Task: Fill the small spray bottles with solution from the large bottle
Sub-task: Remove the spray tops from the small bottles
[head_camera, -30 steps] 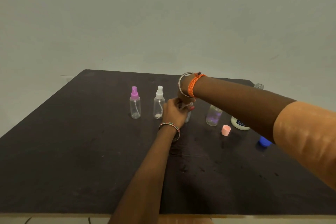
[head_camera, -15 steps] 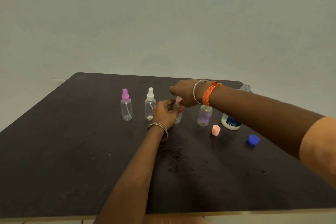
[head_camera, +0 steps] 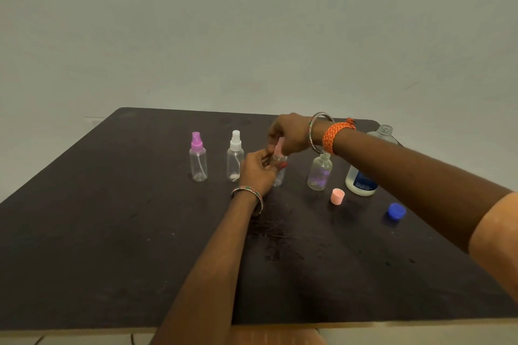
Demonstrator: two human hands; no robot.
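Small spray bottles stand in a row across the middle of the dark tabletop [head_camera: 112, 232]. At the left of the row, one with a purple spray head [head_camera: 198, 158] and one with a white spray head [head_camera: 235, 158] are upright and capped; both look empty, though that is hard to judge through clear plastic. The third bottle [head_camera: 279, 173] is gripped around its body by the left hand [head_camera: 256, 169], its fingers curled round it, presumably to keep it from turning or tipping. The pink spray head [head_camera: 279, 146] on this bottle is pinched from above by the fingers of the right hand [head_camera: 290, 134], a hold consistent with screwing the head on or off; which of the two cannot be told. To the right, an uncapped small bottle [head_camera: 319, 172] stands open, probably awaiting its fill, with a pink cap [head_camera: 337, 196] set down just beside it on the near side. The large bottle [head_camera: 364, 173], partly hidden behind the right forearm, stands open farther right, with a little solution visible at its base; its blue cap [head_camera: 396, 210] lies near it toward the right edge. Caps are likely kept close to their bottles for quick refitting.
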